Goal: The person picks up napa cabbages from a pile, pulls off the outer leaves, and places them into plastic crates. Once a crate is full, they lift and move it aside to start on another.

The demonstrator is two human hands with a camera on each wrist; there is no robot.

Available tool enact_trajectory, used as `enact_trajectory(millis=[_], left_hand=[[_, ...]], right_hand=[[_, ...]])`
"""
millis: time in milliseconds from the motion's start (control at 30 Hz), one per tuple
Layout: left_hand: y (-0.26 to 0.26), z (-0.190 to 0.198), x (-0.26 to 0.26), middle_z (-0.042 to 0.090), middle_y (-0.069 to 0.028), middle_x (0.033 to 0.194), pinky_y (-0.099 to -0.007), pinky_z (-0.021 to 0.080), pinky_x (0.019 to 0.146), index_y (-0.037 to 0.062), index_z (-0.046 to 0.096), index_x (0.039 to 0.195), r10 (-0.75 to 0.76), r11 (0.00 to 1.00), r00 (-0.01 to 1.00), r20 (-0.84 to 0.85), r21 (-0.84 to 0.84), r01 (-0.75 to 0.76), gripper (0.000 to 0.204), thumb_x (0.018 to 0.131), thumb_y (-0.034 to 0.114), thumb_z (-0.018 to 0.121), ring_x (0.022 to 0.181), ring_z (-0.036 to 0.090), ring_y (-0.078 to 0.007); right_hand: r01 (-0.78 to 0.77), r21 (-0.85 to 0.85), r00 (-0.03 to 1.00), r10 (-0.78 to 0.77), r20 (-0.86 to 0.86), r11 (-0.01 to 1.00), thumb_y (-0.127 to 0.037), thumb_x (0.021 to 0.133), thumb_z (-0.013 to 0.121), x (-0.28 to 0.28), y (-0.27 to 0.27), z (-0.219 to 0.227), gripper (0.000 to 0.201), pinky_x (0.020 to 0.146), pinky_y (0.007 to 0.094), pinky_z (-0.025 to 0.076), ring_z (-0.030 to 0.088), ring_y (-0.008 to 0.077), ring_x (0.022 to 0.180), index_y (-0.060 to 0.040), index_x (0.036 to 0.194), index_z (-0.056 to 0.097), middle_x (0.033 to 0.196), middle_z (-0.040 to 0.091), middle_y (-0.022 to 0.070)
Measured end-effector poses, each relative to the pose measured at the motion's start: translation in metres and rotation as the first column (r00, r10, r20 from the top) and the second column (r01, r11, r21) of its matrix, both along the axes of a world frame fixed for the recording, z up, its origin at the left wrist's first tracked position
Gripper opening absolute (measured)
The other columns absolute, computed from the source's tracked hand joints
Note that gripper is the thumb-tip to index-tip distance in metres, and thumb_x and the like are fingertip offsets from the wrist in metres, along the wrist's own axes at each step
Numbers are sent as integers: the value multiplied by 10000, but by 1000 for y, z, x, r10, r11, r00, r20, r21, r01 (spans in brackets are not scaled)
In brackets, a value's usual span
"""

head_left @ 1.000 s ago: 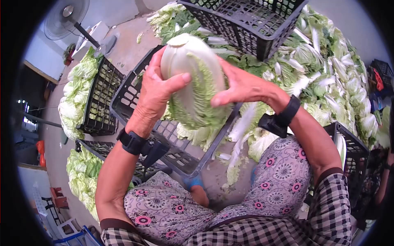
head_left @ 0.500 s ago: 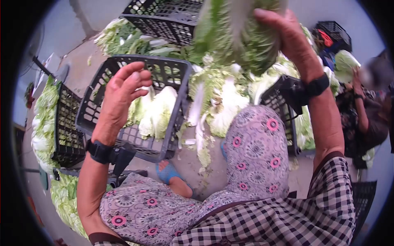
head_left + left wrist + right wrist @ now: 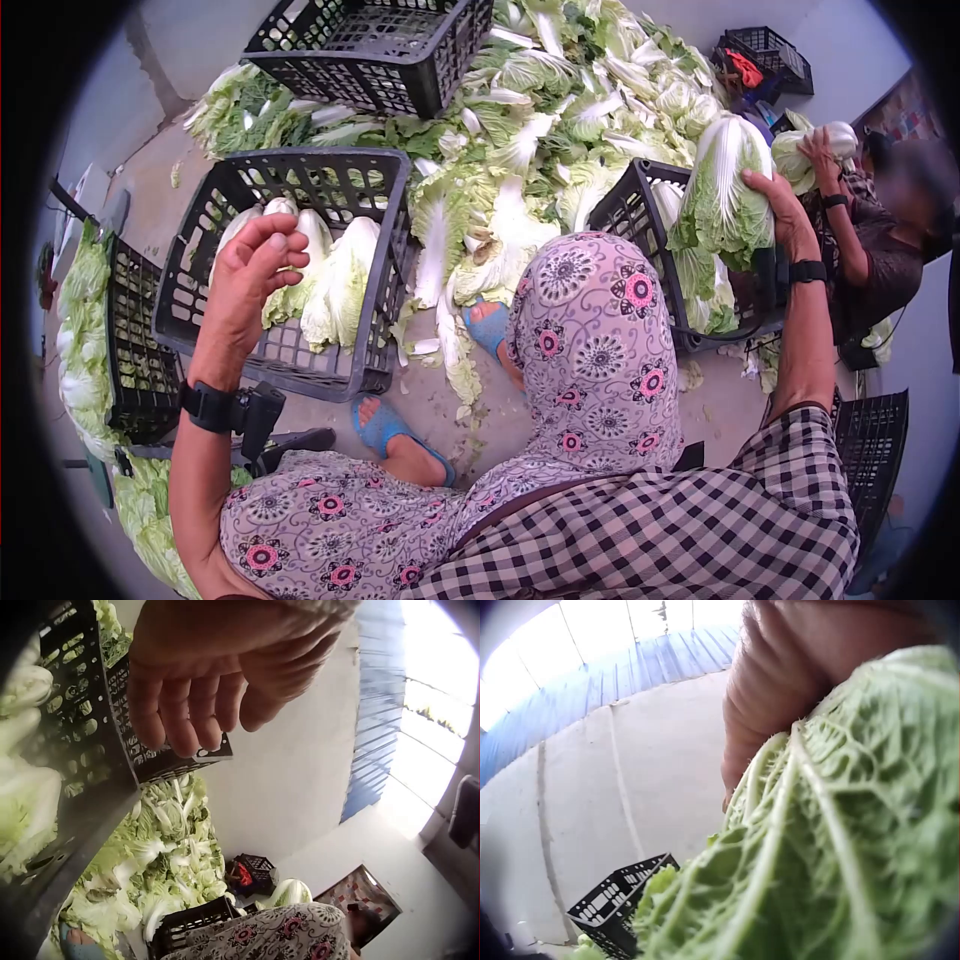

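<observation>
Nearest the camera: a person's checked shirt (image 3: 640, 530) and patterned trousers (image 3: 600, 350), with blue sandals (image 3: 400, 440) on the floor. At left, the left hand (image 3: 250, 268) is held over a black crate (image 3: 378, 320); its fingers (image 3: 176, 724) are loosely bent and hold nothing. Pale cabbages (image 3: 345, 275) lie in that crate. At right, the right hand (image 3: 783, 205) grips a Chinese cabbage (image 3: 725, 190) at its right side, fingers spread to its width, above the right crate (image 3: 628, 205); contact with the crate cannot be determined. The cabbage's white-ribbed end faces far, its green leaf end near. Further left stands a filled crate (image 3: 145, 340). Beyond, loose leaves (image 3: 560, 90) are heaped, with another crate (image 3: 370, 75) at far left of the heap. At far right, a second person (image 3: 880, 250) holds another cabbage (image 3: 800, 165).
</observation>
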State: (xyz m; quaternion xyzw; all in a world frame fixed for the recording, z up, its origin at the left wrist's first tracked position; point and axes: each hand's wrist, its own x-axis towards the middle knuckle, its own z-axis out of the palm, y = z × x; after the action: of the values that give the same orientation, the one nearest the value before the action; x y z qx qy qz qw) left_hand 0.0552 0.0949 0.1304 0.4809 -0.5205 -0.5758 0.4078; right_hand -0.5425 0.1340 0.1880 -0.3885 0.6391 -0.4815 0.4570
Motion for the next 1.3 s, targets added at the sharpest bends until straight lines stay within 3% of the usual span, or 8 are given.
enact_trajectory(millis=[100, 333, 433, 567, 700, 967, 1167, 1300], left_hand=[[0, -6, -4, 624, -31, 923, -205, 483, 678, 41, 545, 1093, -11, 998, 999, 34, 65, 9, 266, 884, 203, 570, 803, 595, -83], [-10, -7, -23, 619, -35, 917, -211, 483, 678, 32, 551, 1072, -56, 992, 989, 136, 124, 39, 276, 869, 216, 587, 797, 594, -87], [-6, -10, -14, 618, -33, 916, -218, 484, 680, 30, 550, 1072, -93, 989, 985, 143, 130, 74, 304, 858, 239, 602, 794, 595, -90], [-2, -12, -13, 615, -39, 917, -223, 481, 681, 33, 551, 1073, -113, 984, 973, 203, 160, 81, 325, 853, 266, 605, 790, 592, -91], [-4, -6, -19, 617, -33, 917, -226, 471, 689, 38, 557, 1064, -154, 980, 965, 212, 153, 123, 313, 853, 265, 603, 803, 589, -90], [5, -8, -17, 623, -40, 944, -233, 461, 700, 49, 563, 1066, -233, 960, 938, 256, 213, 181, 330, 843, 285, 617, 817, 587, -98], [7, -6, -16, 624, -34, 954, -236, 463, 702, 54, 567, 1068, -230, 958, 943, 243, 226, 175, 320, 849, 284, 607, 825, 589, -98], [12, -12, -12, 622, -20, 964, -238, 461, 705, 63, 568, 1076, -251, 957, 939, 234, 209, 203, 305, 855, 271, 593, 849, 586, -93]], right_hand=[[137, 66, 956, -114, -270, 988, -115, 734, 679, -48, 24, -20, 450, 700, 338, 551, 646, 222, 826, 45, 1122, 516, 969, 623, 161], [310, 32, 471, -124, -874, 950, -73, 673, 665, -125, 38, -91, 395, 643, 327, 521, 636, 199, 712, 47, 1042, 589, 902, 643, 126], [429, 63, 811, -354, -466, 901, -96, 671, 701, -135, 52, -93, 422, 664, 320, 522, 649, 214, 745, 59, 1043, 575, 935, 648, 145], [474, -135, 781, -486, -392, 870, -94, 690, 699, -152, 72, -70, 464, 718, 325, 517, 638, 211, 804, 41, 1109, 552, 950, 642, 120], [455, 56, 428, -163, -889, 889, -173, 610, 713, -146, 77, -32, 586, 765, 321, 494, 637, 242, 846, -2, 1145, 546, 1010, 636, 143], [670, -78, 72, -169, -983, 738, -314, 608, 676, -175, 74, -24, 725, 844, 425, 452, 588, 333, 1021, -138, 1267, 432, 1079, 610, 189], [436, -40, 195, -138, -971, 899, -344, 634, 715, -188, 78, -57, 866, 956, 399, 389, 490, 371, 1150, -32, 1346, 333, 1224, 502, 260], [199, 0, 527, -107, -843, 980, -338, 727, 682, -146, 32, -62, 712, 1000, 332, 347, 475, 303, 1182, 83, 1248, 442, 1255, 497, 230]])
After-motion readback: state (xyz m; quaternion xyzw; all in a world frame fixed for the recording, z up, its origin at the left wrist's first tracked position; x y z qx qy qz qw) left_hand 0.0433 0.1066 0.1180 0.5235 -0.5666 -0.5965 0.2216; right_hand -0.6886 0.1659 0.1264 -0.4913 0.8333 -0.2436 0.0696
